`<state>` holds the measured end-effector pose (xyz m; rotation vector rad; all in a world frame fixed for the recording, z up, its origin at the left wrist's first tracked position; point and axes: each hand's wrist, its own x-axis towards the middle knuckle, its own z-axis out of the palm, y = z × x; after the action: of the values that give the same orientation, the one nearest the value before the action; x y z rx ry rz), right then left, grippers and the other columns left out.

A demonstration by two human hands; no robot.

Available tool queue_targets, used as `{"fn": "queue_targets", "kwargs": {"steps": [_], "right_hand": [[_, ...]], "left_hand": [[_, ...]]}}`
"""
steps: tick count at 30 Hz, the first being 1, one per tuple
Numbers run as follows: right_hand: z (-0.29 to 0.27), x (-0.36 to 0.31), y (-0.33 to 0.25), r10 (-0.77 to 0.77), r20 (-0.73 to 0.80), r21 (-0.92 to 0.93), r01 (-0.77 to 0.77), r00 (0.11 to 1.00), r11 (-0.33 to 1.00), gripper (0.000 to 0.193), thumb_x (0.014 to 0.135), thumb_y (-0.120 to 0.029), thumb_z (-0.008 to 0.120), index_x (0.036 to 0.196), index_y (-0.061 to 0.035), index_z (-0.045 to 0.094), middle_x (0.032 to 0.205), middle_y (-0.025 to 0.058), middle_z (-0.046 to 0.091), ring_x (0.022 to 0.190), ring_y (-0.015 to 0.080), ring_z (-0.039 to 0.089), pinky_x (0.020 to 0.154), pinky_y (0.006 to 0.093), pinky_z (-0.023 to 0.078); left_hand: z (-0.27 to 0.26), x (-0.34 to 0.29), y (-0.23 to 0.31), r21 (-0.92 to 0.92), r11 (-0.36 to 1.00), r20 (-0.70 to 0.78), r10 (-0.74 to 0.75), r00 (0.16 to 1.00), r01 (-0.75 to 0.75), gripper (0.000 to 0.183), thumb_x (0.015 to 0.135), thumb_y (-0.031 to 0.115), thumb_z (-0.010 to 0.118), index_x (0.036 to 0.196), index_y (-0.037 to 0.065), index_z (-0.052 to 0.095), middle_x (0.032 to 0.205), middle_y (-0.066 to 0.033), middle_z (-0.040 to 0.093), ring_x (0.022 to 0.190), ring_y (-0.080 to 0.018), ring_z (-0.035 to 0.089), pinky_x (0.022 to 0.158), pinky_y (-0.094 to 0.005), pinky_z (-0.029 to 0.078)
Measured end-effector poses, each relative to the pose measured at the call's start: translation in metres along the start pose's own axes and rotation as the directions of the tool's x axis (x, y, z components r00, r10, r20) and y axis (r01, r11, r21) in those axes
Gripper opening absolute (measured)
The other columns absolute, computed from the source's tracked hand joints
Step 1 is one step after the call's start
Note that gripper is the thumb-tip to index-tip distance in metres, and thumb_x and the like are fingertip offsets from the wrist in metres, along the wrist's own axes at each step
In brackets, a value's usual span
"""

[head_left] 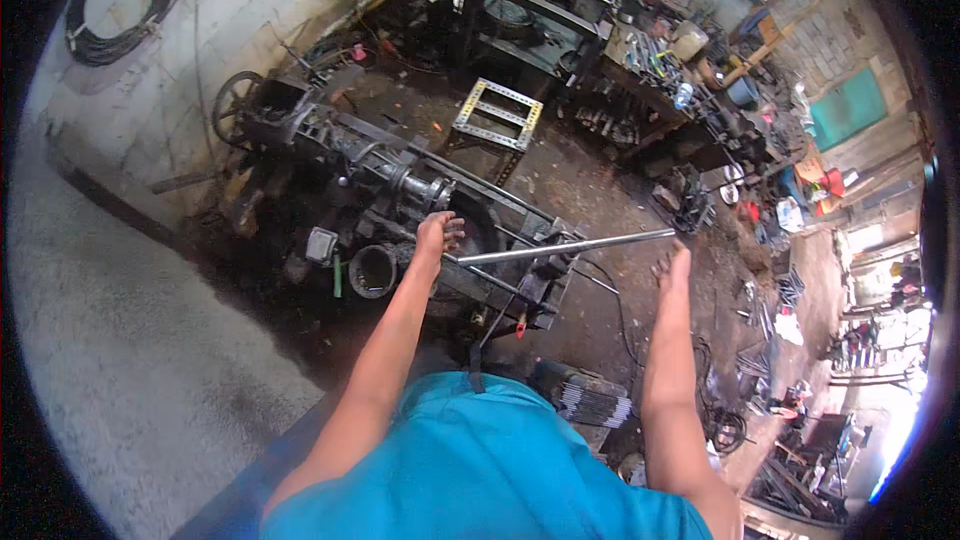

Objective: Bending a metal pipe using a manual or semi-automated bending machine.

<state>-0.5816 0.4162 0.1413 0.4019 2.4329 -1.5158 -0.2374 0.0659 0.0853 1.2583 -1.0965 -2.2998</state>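
A long bare metal rod (570,245) slants across an old, greasy lathe (400,175), its right end reaching out over the floor. My left hand (439,235) hovers by the lathe's chuck (438,194), just above the rod's left end, with fingers loosely bent and apart. Close to the other end is my right hand (674,266), its fingers spread and nothing in them. A small gap shows between each hand and the rod. What bears the rod's weight is hard to make out.
A round bucket (373,271) stands left of my left hand. Beyond the lathe is a perforated metal step stool (500,113). A cluttered workbench (640,65) runs along the back. Near my body sits a finned motor (590,402), and a cable (622,315) trails over the floor.
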Motion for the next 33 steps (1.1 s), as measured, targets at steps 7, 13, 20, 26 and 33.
{"fn": "queue_targets", "kwargs": {"steps": [7, 13, 20, 26, 33], "right_hand": [[0.036, 0.030, -0.005, 0.029, 0.429, 0.852, -0.416, 0.903, 0.317, 0.039, 0.097, -0.033, 0.034, 0.093, 0.0000, 0.054, 0.087, 0.0139, 0.063, 0.086, 0.0307, 0.061, 0.084, 0.0506, 0.047], [0.038, 0.039, 0.014, -0.146, 0.495, 0.869, -0.485, 0.856, 0.101, 0.033, 0.097, -0.031, 0.040, 0.079, -0.0049, 0.048, 0.060, 0.0046, 0.041, 0.059, 0.0196, 0.042, 0.069, 0.0405, 0.041], [0.024, 0.010, 0.008, -0.230, 0.474, 0.880, -0.470, 0.850, 0.074, 0.028, 0.089, -0.023, 0.046, 0.064, -0.0121, 0.040, 0.056, 0.0025, 0.039, 0.055, 0.0189, 0.038, 0.068, 0.0411, 0.038], [0.015, -0.008, 0.007, -0.118, 0.407, 0.914, -0.405, 0.906, 0.039, 0.027, 0.089, -0.023, 0.046, 0.064, -0.0127, 0.040, 0.055, 0.0030, 0.039, 0.056, 0.0202, 0.039, 0.067, 0.0416, 0.039], [0.020, -0.013, 0.010, -0.103, 0.287, 0.956, -0.279, 0.952, 0.085, 0.030, 0.088, -0.024, 0.045, 0.061, -0.0140, 0.038, 0.053, 0.0007, 0.034, 0.051, 0.0170, 0.034, 0.063, 0.0381, 0.038]], "left_hand": [[0.051, -0.064, 0.025, 0.517, 0.645, 0.036, 0.641, 0.767, -0.563, 0.026, 0.093, 0.022, 0.048, 0.106, 0.001, 0.058, 0.097, -0.0103, 0.068, 0.089, -0.0191, 0.062, 0.080, -0.0330, 0.046], [0.119, -0.079, -0.009, 0.989, -0.040, 0.131, 0.654, 0.745, -0.139, 0.038, 0.090, 0.039, 0.047, 0.098, 0.005, 0.063, 0.090, -0.0204, 0.066, 0.088, -0.0357, 0.063, 0.079, -0.0449, 0.049], [0.125, -0.066, 0.009, 0.998, -0.037, 0.063, 0.608, 0.792, -0.051, 0.040, 0.082, 0.043, 0.052, 0.097, 0.010, 0.068, 0.088, -0.0194, 0.067, 0.086, -0.0371, 0.064, 0.077, -0.0468, 0.050], [0.123, -0.048, 0.021, 0.987, -0.060, 0.152, 0.610, 0.778, -0.146, 0.035, 0.078, 0.041, 0.057, 0.092, 0.011, 0.069, 0.086, -0.0169, 0.068, 0.083, -0.0358, 0.065, 0.073, -0.0451, 0.050], [0.115, -0.042, 0.026, 0.973, -0.077, 0.218, 0.596, 0.772, -0.216, 0.042, 0.076, 0.045, 0.052, 0.092, 0.010, 0.070, 0.087, -0.0196, 0.067, 0.085, -0.0371, 0.065, 0.077, -0.0459, 0.050]]}}
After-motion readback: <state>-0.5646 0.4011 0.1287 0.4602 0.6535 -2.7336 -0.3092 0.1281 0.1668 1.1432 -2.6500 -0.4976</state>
